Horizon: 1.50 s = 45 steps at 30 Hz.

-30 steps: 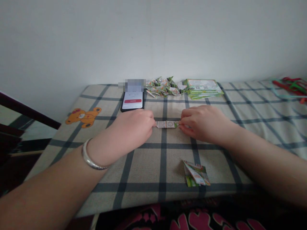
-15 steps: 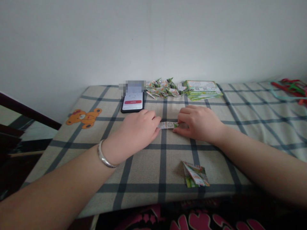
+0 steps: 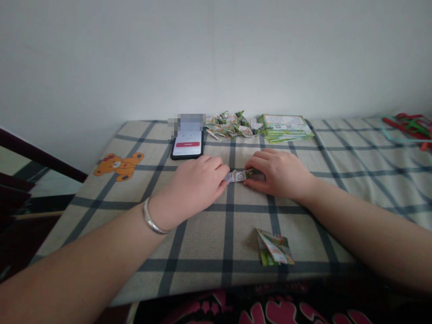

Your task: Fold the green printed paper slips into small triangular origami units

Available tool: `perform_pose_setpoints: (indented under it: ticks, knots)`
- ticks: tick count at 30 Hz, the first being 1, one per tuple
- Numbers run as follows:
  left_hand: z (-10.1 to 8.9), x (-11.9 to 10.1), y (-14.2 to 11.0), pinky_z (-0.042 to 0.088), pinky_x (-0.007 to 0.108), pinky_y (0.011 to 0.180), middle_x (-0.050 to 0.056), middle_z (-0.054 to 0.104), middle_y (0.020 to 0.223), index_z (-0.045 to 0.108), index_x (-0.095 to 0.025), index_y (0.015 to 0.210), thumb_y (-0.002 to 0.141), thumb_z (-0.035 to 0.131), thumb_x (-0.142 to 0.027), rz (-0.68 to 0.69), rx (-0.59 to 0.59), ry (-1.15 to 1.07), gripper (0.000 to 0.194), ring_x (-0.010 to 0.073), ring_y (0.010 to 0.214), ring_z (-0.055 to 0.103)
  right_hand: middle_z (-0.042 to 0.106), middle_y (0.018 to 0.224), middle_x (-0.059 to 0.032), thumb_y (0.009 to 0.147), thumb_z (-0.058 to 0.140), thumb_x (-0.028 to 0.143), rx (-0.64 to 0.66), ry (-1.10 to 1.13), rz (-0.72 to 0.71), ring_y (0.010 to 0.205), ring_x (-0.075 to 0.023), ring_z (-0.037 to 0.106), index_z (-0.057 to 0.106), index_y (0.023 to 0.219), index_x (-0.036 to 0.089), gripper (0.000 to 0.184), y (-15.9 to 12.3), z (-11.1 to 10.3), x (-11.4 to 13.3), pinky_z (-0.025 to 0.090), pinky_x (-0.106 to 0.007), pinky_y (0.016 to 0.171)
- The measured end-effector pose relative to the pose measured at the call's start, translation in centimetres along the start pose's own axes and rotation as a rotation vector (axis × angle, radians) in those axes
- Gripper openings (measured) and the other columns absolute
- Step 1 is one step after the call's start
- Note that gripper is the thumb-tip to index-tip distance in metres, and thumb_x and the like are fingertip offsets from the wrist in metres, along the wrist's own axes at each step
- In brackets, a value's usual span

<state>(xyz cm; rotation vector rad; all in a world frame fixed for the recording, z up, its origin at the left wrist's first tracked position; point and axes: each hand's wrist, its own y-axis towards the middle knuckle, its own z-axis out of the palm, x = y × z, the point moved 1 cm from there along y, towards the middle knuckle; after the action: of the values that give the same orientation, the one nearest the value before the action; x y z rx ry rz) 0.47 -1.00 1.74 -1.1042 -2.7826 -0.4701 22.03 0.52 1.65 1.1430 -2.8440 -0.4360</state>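
A narrow folded strip of printed paper (image 3: 237, 176), white with grey print and a little green, spans the gap between my hands just over the checked tablecloth. My left hand (image 3: 201, 183), with a silver bangle at the wrist, pinches its left end between thumb and fingers. At the other end, my right hand (image 3: 277, 174) grips the strip between thumb and curled fingertips. Both ends are partly hidden by my fingers. Closer to me, a folded piece of printed paper (image 3: 276, 246), green and white, lies on the cloth.
Along the wall stand a phone (image 3: 187, 145) with a lit screen, a heap of folded paper pieces (image 3: 232, 125) and a stack of printed leaflets (image 3: 286, 128). An orange bear cutout (image 3: 120, 166) lies left. Red and green items (image 3: 410, 126) sit far right.
My hands have come slightly closer together, the left shifting a little right. The paper strip between them now tilts and bends slightly, where it was straighter before.
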Motion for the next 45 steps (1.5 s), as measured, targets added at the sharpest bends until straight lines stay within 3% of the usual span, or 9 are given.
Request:
perform_pose_setpoints:
  ticks: [17, 23, 27, 45]
  knots:
    - [0.25, 0.45, 0.35, 0.048, 0.036, 0.072, 0.004, 0.065, 0.094, 0.060, -0.019, 0.106, 0.092, 0.055, -0.028, -0.029, -0.027, -0.055, 0.017, 0.0247, 0.092, 0.061, 0.066, 0.085, -0.0031, 0.087, 0.064, 0.031, -0.120, 0.036, -0.049, 0.078, -0.0180, 0.062, 0.063, 0.095, 0.018, 0.015, 0.33, 0.65, -0.29, 0.039, -0.028, 0.063]
    - [0.51, 0.70, 0.51, 0.049, 0.038, 0.075, 0.004, 0.065, 0.094, 0.060, -0.019, 0.101, 0.091, 0.054, -0.025, -0.041, -0.006, -0.082, 0.013, 0.0252, 0.092, 0.061, 0.067, 0.107, -0.0051, 0.092, 0.055, 0.022, -0.160, 0.132, -0.210, 0.087, -0.0155, 0.062, 0.067, 0.094, 0.020, 0.012, 0.37, 0.63, -0.38, 0.046, -0.026, 0.070]
    - [0.71, 0.70, 0.54, 0.049, 0.038, 0.078, 0.004, 0.065, 0.096, 0.061, -0.018, 0.104, 0.090, 0.055, -0.023, -0.032, -0.007, -0.087, 0.016, 0.0253, 0.093, 0.060, 0.069, 0.110, -0.0069, 0.091, 0.057, 0.023, -0.184, 0.125, -0.287, 0.095, -0.0198, 0.062, 0.069, 0.091, 0.019, 0.013, 0.43, 0.64, -0.28, 0.050, -0.031, 0.079]
    - [0.78, 0.46, 0.80, 0.050, 0.038, 0.082, 0.007, 0.065, 0.097, 0.062, -0.017, 0.112, 0.092, 0.053, -0.024, -0.036, 0.000, -0.115, 0.024, 0.0254, 0.095, 0.059, 0.069, 0.106, -0.0056, 0.093, 0.054, 0.025, -0.101, 0.156, -0.166, 0.092, -0.0181, 0.062, 0.071, 0.096, 0.020, 0.018, 0.22, 0.61, -0.77, 0.049, -0.030, 0.079]
